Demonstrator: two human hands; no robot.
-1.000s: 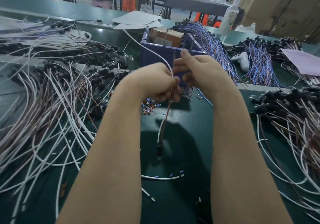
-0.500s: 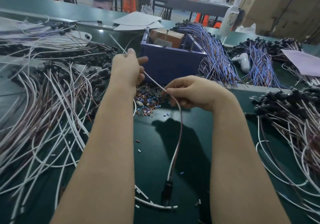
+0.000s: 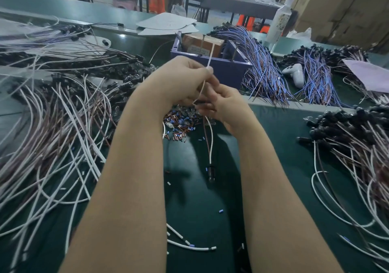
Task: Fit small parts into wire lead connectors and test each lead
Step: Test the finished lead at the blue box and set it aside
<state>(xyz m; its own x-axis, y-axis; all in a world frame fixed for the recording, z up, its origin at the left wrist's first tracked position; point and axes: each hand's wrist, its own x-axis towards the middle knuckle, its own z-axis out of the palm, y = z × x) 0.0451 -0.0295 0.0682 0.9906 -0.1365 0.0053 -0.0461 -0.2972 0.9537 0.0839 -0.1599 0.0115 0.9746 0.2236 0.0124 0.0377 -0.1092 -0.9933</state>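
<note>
My left hand (image 3: 183,78) pinches the white wire of a lead (image 3: 211,137) near its free end, which sticks up past my fingers. My right hand (image 3: 227,106) sits just below and right of it, fingers curled round the same lead's wires. From my hands the white and brown wires hang down to a black connector (image 3: 211,172) near the green table (image 3: 273,167). A heap of small brown and blue parts (image 3: 179,127) lies under my hands. Whether my right fingers hold a part is hidden.
Heaps of white and brown leads with black connectors cover the left (image 3: 52,125) and right (image 3: 357,142). A blue bin (image 3: 212,70) with a brown box stands behind my hands, blue-wired leads (image 3: 263,70) beside it. Cut wire pieces (image 3: 191,246) lie near the front.
My left hand has come back in from the upper left to meet my right hand, which rose a little. The hanging connector has lifted toward the table's middle.
</note>
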